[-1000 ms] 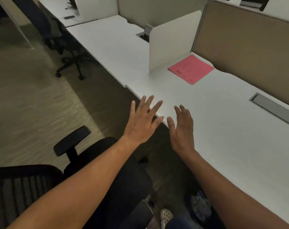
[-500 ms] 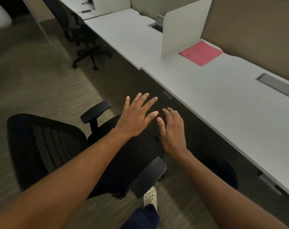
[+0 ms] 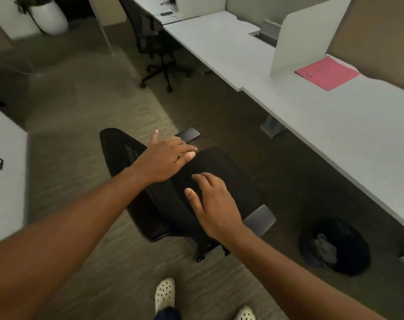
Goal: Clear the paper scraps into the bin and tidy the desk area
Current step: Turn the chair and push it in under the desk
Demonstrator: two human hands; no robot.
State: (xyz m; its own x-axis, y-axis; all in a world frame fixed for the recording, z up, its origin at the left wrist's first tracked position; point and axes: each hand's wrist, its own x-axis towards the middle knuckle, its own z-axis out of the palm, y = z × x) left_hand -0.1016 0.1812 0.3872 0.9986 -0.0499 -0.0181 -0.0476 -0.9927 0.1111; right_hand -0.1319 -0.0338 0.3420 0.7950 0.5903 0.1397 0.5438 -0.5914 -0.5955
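A black office chair (image 3: 221,179) stands on the carpet in front of me, its mesh back to the left. My left hand (image 3: 166,158) hovers over the seat near the far armrest (image 3: 188,134), fingers apart and empty. My right hand (image 3: 213,204) hangs over the seat beside the near armrest (image 3: 260,219), also spread and empty. A black bin (image 3: 349,264) with crumpled paper (image 3: 323,248) inside sits under the white desk (image 3: 335,125) at the right. A pink folder (image 3: 327,72) lies on the desk by a white divider (image 3: 307,31).
A second black chair (image 3: 154,47) stands at the far desk. A white planter (image 3: 49,18) is at the top left. A white cabinet (image 3: 4,181) edges in from the left. My feet in white clogs (image 3: 165,294) are on the carpet.
My view has swung down and left, away from the desk toward the chair. Both hands have come off the desk edge and now hover over the chair seat. The bin has come into sight.
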